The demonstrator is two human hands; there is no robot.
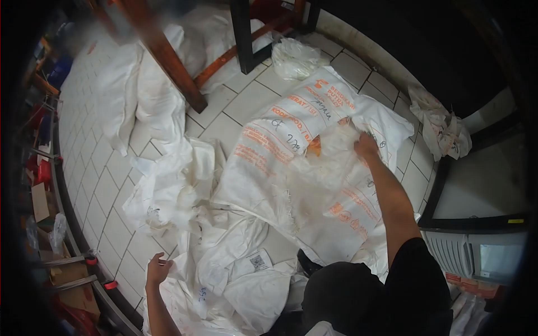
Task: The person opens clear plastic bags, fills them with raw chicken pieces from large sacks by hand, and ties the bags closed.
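Observation:
My right hand (367,147) is at the upper right part of a large white sack (260,154) with orange print and black handwriting. Its fingers are curled onto translucent plastic (330,148) that lies over the sack, beside a small orange patch. At the lower left, my left hand (158,267) has its thumb and fingers apart and holds nothing. It is beside crumpled white sacks (230,252), one of which bears a label with a square code (256,261).
Filled white sacks (159,95) stand at the upper left by a brown wooden leg (168,61). Crumpled plastic bags (297,59) lie at the top and right. A black-framed unit (476,224) is at the right, and shelving with boxes (73,280) runs along the left.

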